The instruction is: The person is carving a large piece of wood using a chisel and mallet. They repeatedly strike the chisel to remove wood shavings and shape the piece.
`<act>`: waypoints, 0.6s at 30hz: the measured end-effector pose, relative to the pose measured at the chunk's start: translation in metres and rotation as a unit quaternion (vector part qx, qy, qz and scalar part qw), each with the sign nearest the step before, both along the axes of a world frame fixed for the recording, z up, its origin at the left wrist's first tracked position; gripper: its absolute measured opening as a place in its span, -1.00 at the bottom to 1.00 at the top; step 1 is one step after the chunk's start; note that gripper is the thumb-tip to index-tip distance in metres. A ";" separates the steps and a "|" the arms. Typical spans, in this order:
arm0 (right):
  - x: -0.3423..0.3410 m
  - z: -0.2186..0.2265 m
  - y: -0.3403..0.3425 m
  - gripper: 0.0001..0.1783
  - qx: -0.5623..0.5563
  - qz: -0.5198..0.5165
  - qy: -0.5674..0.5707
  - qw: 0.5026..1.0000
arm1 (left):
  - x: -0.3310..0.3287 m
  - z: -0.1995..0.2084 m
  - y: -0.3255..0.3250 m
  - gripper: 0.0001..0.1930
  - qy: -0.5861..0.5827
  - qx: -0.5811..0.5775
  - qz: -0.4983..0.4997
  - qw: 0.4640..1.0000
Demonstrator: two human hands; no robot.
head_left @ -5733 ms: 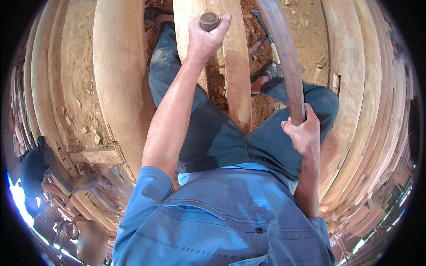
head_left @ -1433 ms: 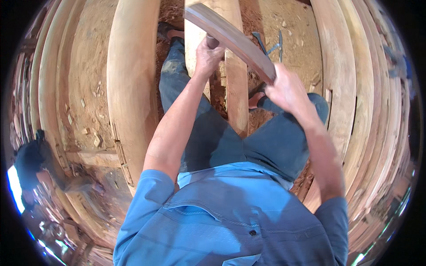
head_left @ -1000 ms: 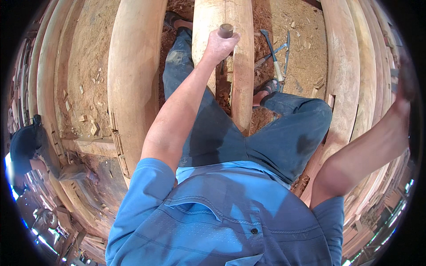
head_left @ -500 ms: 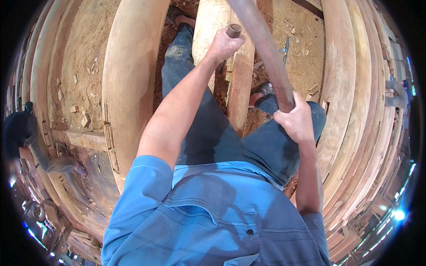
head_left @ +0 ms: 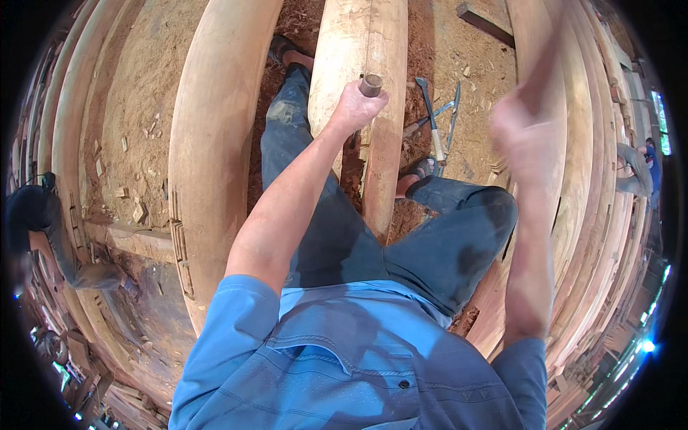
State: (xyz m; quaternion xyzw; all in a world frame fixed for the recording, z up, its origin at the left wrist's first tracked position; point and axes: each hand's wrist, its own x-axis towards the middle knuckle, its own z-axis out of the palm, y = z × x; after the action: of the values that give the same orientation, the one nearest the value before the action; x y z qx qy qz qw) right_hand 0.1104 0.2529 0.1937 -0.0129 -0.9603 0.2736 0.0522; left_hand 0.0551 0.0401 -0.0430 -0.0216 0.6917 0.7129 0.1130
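Observation:
My left hand (head_left: 354, 109) is wrapped around the round wooden handle of a chisel (head_left: 370, 85), whose butt end points up. The fist hides its blade. Below is a pale squared-off log (head_left: 350, 39) lying lengthwise between my legs, with a dark slot (head_left: 351, 166) cut into it close to the fist. Raised out to the right, my right hand (head_left: 522, 129) is smeared by motion. It grips a brown wooden club (head_left: 546, 72), blurred too, whose far end runs toward the upper edge.
Long-handled chisel (head_left: 432, 123) and thin metal tools (head_left: 454, 118) lie on the chip-strewn ground, beside my sandalled foot (head_left: 417, 172). A thick round log (head_left: 218, 107) lies to the left, and several beams (head_left: 573, 179) to the right. Other people are at the far left (head_left: 43, 222) and far right (head_left: 634, 168).
My right hand has swung up and to the right with the club, uncovering the tools on the ground. My left hand stays on the chisel, slightly lower in the picture.

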 end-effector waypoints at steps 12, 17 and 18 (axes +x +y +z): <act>0.172 -0.121 0.000 -0.67 -0.197 -0.148 -0.296 0.923 | 0.150 -0.011 -0.022 -0.75 0.360 -0.068 -0.099 0.925; 0.155 -0.071 -0.003 -0.68 -0.249 -0.192 -0.278 0.908 | 0.031 0.000 -0.024 -0.77 0.045 0.092 0.245 0.964; 0.151 -0.058 -0.005 -0.68 -0.236 -0.195 -0.242 0.921 | 0.013 -0.004 -0.021 -0.79 0.056 0.065 0.246 0.965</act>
State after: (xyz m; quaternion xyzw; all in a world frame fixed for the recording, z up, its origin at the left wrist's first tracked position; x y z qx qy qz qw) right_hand 0.2612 0.2477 0.1361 -0.2776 -0.8299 0.4650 -0.1341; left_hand 0.0679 0.0186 -0.0474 -0.1444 0.6228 0.7620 -0.1036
